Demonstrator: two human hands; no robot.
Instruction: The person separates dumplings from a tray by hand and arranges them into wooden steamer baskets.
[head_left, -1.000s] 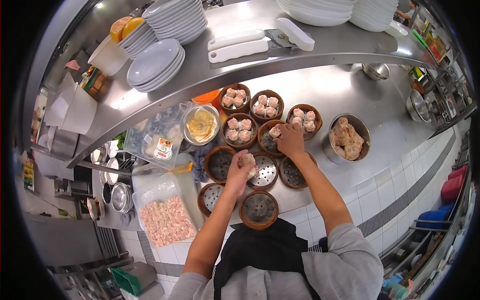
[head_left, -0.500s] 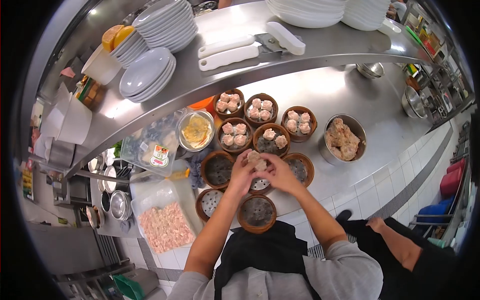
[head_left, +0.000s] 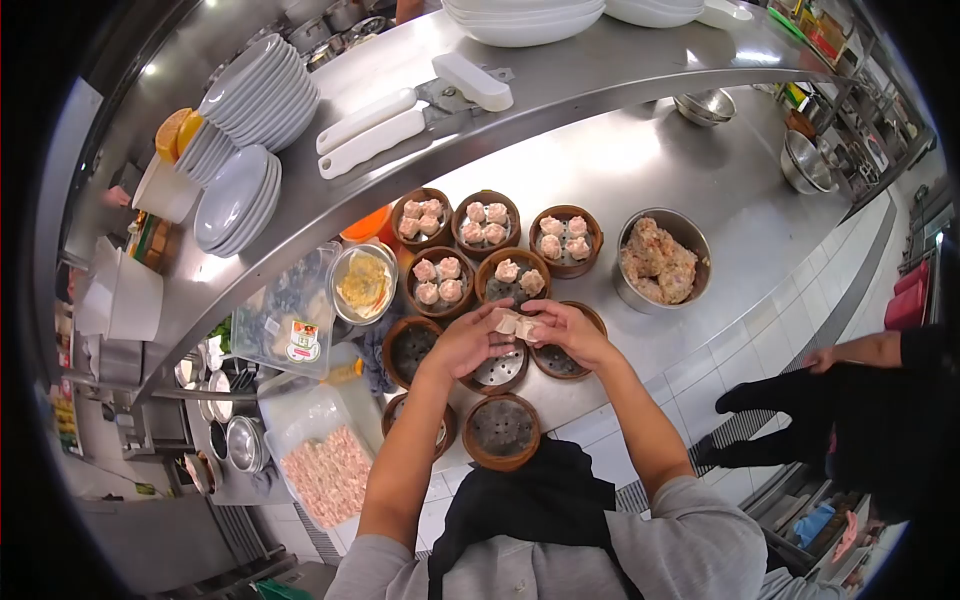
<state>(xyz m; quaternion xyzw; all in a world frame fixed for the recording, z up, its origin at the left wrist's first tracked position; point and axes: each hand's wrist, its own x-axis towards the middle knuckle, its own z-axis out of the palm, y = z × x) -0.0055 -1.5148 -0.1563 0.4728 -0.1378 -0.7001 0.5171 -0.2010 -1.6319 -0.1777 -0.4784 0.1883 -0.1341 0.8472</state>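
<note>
Between my left hand (head_left: 468, 342) and my right hand (head_left: 572, 333) is a pale dumpling (head_left: 516, 325) in a thin wrapper, held at the fingertips. The thumb and index finger of each hand pinch it from either side, while the lower fingers of my left hand are spread. Just beyond it, a round steamer basket (head_left: 488, 303) contains two dumplings. Under and beside my hands sit more steamer baskets with perforated liners, including one nearest my apron (head_left: 502, 430). Farther back, several baskets hold pink-topped dumplings (head_left: 439, 281).
To the right stands a metal pot of minced filling (head_left: 660, 260). Left are a tub of yellowish food (head_left: 364, 285), a lidded plastic box (head_left: 285, 310) and a tray of pink minced meat (head_left: 325, 480). A shelf (head_left: 560, 85) with plates and white-handled tools spans above. Another person (head_left: 850, 400) stands right.
My hands have drawn slightly apart around the dumpling, showing more of its wrapper. The whole view has shifted, and the other person at the right appears farther into frame.
</note>
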